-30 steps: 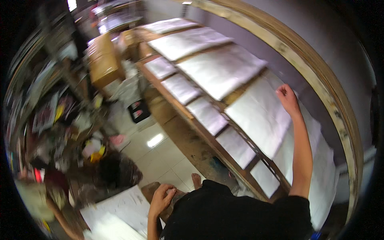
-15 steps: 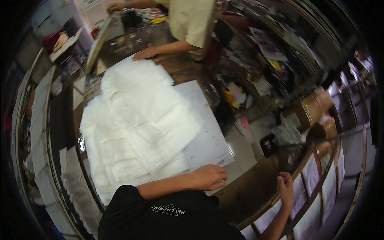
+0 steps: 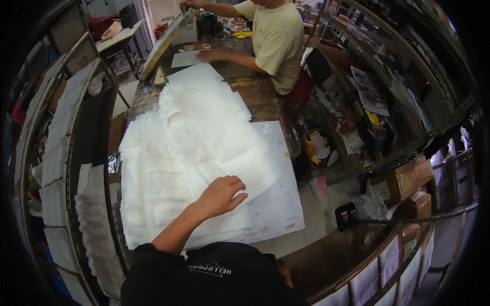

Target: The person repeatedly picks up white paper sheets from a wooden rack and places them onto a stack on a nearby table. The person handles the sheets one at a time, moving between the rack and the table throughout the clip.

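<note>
My left hand [image 3: 220, 197] is over the near right part of a big loose pile of thin white sheets [image 3: 194, 137]. Its fingers reach forward with the thumb apart, and nothing is in it. Whether it touches the sheets I cannot tell. Of my right hand or arm only a sliver of skin [image 3: 286, 275] shows beside my black shirt; its fingers are hidden. The pile lies in overlapping stacks on a stained white board [image 3: 278, 214] on a long table. At its far end a co-worker's hand [image 3: 212, 55] is at a single sheet [image 3: 186, 59].
A co-worker in a pale yellow shirt [image 3: 280, 41] holds up a tilted frame [image 3: 166, 46] at the table's far end. Racks with paper sheets [image 3: 53, 158] line the left. Cardboard boxes [image 3: 403, 178] and a cluttered shelf [image 3: 372, 97] stand right.
My left hand has moved forward and left over the pile. My right hand has drawn back out of sight from the rack at lower right. A separate sheet now shows under the co-worker's frame.
</note>
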